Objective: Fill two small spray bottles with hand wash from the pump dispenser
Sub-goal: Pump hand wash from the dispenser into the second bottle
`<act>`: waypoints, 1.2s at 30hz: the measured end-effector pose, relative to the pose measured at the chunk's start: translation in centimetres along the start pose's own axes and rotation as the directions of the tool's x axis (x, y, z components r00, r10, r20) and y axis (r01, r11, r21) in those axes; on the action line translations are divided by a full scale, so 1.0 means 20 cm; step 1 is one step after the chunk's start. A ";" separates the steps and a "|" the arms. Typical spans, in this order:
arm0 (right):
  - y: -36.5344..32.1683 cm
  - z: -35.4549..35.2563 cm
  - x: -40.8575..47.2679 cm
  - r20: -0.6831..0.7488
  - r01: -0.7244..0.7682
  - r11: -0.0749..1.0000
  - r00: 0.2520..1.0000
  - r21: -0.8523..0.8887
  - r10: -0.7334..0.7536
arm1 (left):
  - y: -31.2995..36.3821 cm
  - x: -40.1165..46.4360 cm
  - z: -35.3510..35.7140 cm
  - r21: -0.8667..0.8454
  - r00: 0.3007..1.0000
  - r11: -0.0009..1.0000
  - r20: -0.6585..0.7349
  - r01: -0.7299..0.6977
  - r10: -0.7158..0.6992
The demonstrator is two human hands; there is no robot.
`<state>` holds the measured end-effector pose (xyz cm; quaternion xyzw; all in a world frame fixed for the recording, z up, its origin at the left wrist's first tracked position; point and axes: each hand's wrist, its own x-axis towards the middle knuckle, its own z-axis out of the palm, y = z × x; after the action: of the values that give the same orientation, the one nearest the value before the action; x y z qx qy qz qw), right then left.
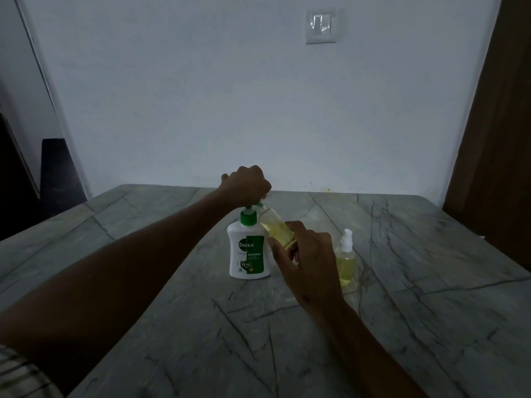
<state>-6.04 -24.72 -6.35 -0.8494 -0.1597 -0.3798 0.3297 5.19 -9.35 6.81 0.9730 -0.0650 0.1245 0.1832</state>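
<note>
Nearest us, two bare forearms reach out over the grey veined table (402, 297); a striped sleeve (17, 374) shows at the lower left.

Right hand (309, 261): fingers and thumb curled round the lower part of an uncapped spray bottle (277, 229), held tilted, its mouth up against the spout of the pump dispenser (249, 248). Yellowish liquid sits in the bottle, roughly half full as far as we can judge in this dim light.

Left hand (247, 185): closed in a fist on top of the pump head, bearing down on it.

We judge this to be the filling of the second bottle, since a capped spray bottle (345, 257) with yellow liquid stands upright just right of the right hand.

Next move, in our view: more strokes of the pump, mouth kept under the spout, then the sprayer top goes on. We do not see that top anywhere.

In the way: the capped bottle stands near the right wrist and could be knocked. The narrow mouth may let soap run down the outside.

Beyond: a pale wall with a light switch (321, 25), a dark wooden panel (500, 139) at the right.
</note>
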 end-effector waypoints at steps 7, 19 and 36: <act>0.00 0.01 -0.01 0.011 0.012 1.000 1.000 -0.016 -0.012 | -0.01 0.00 0.04 -0.067 0.999 0.997 0.034 0.033 -0.031; -0.01 0.00 0.00 0.016 0.016 0.999 1.000 0.031 -0.016 | 0.00 -0.01 0.01 -0.090 0.998 0.995 0.049 0.036 -0.032; 0.00 0.00 -0.01 0.020 0.021 1.000 1.000 -0.007 -0.021 | 0.00 -0.02 0.03 -0.004 0.999 0.999 0.023 -0.043 0.043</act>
<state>-6.21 -24.71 -6.45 -0.8526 -0.1705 -0.3756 0.3209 5.01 -9.45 6.16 0.9725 -0.0881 0.1170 0.1813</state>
